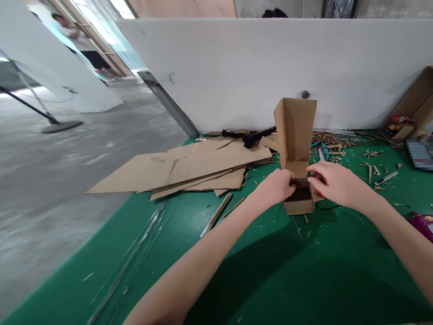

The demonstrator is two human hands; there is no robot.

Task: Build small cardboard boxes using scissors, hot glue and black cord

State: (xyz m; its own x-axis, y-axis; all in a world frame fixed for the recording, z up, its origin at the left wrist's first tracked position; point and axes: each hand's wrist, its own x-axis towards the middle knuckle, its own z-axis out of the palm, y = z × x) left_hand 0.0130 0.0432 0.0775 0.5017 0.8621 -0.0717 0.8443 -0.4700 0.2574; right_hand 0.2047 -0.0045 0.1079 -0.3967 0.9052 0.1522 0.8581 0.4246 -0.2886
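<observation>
A small brown cardboard box stands on the green table, its tall lid raised at the back. My left hand grips the box's left wall, fingers curled over the rim and partly hidden inside. At the right rim, my right hand has its thumb and index finger bent around the box edge. The box's inside is dark, and I cannot make out any contents. Just behind my right hand lies a cutting tool with blue handles. Something red shows partly under that hand's fingers.
Flat cardboard sheets lie left of the box, with black cloth-like material behind. Cardboard scraps, a utility knife and a purple object are to the right. A white panel borders the back. One person stands far left.
</observation>
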